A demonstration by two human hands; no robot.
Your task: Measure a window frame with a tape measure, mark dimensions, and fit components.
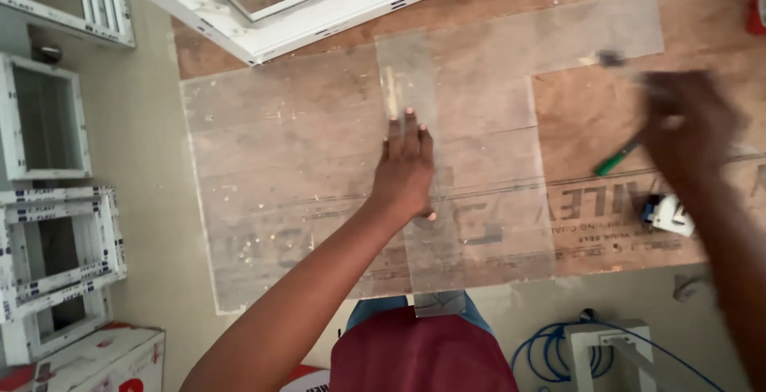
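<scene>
Left hand (pixel 407 170) presses flat on the narrow glass strip (pixel 421 176) over the sheet (pixel 279 160); blurred right hand (pixel 688 124), grip unclear, cut not visibly made.

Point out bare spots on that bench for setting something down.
Bare wood lies between the clear sheet and the blurred right hand. Another patch is on the sheet left of the left hand. It is crowded lower right around the green-handled tool and the small white object.

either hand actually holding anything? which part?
Left hand presses flat on the narrow clear strip, mid-length, not gripping. Right hand is motion-blurred; its grip cannot be told.
</scene>
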